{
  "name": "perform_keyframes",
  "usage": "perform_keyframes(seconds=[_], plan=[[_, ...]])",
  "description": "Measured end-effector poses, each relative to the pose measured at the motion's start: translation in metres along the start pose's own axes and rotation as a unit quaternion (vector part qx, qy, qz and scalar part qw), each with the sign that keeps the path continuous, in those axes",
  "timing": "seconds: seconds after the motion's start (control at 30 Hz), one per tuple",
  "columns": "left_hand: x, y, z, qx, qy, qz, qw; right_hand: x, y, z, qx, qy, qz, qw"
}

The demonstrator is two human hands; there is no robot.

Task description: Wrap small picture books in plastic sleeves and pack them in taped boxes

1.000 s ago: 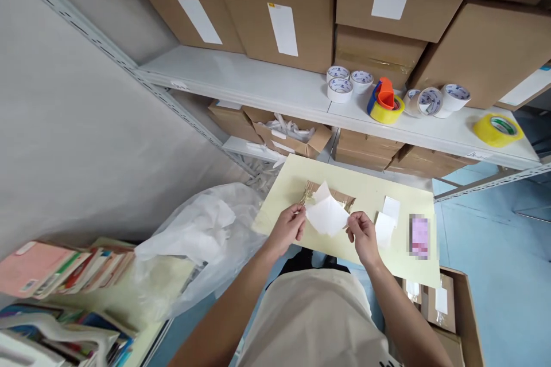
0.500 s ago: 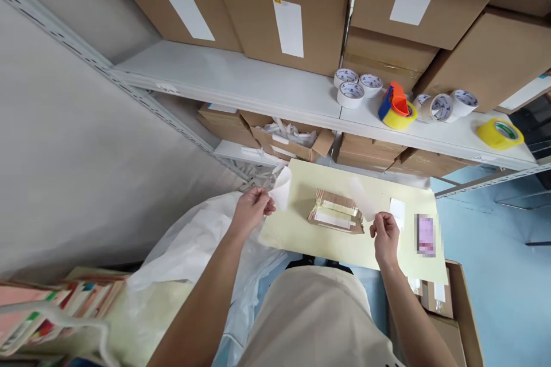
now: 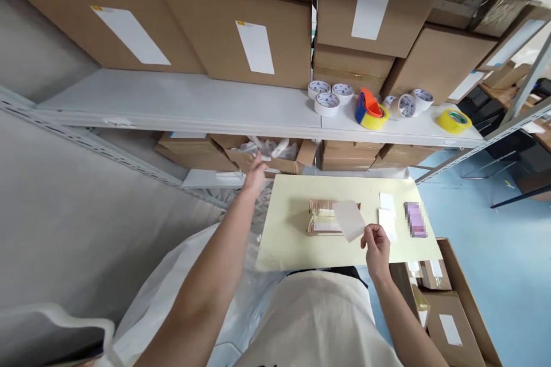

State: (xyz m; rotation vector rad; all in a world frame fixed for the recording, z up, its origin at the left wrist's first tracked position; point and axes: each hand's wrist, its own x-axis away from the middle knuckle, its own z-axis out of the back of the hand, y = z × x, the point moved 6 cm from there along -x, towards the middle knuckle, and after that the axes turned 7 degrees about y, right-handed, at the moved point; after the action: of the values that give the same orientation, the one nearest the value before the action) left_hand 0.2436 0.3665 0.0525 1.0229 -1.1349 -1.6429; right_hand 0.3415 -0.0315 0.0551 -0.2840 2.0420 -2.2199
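My right hand [image 3: 376, 242], closed in a pinch, holds a white label [image 3: 349, 220] by its lower right corner. The label hovers over the right part of a small taped cardboard parcel [image 3: 316, 223] on the pale yellow table [image 3: 293, 252]. My left hand [image 3: 255, 176] is stretched out to the front edge of an open carton [image 3: 305, 156] filled with white paper scraps [image 3: 284, 150]. Its fingers point forward and look apart, with white scraps just beyond the tips. Two white slips [image 3: 387, 223] lie right of the parcel, beside a blurred purple item [image 3: 415, 219].
Tape rolls [image 3: 326, 104] and an orange-and-blue tape dispenser [image 3: 369, 108] stand on the shelf [image 3: 206, 104]. Large cartons [image 3: 275, 17] fill the shelf above. A carton of boxes [image 3: 467, 304] stands on the floor at right; white plastic sheeting [image 3: 172, 287] lies at left.
My left hand has moved forward from the table's left edge to the carton of scraps, and the curled white paper has left its fingers. The label in my right hand now hangs flatter over the parcel.
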Motion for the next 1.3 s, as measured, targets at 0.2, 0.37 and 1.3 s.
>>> perform_keyframes(seconds=[0.2,0.37,1.3], plan=[[0.148,0.067,-0.015,-0.041,-0.157,-0.274,0.948,0.0,-0.011,-0.022,-0.032,-0.042,-0.009,0.999],[0.229,0.095,-0.032,-0.116,-0.189,-0.374,0.901,0.003,-0.017,-0.048,-0.081,-0.096,-0.036,0.991],[0.247,-0.035,-0.041,0.023,-0.248,0.269,0.93,-0.003,0.057,0.01,0.128,-0.069,-0.075,0.987]])
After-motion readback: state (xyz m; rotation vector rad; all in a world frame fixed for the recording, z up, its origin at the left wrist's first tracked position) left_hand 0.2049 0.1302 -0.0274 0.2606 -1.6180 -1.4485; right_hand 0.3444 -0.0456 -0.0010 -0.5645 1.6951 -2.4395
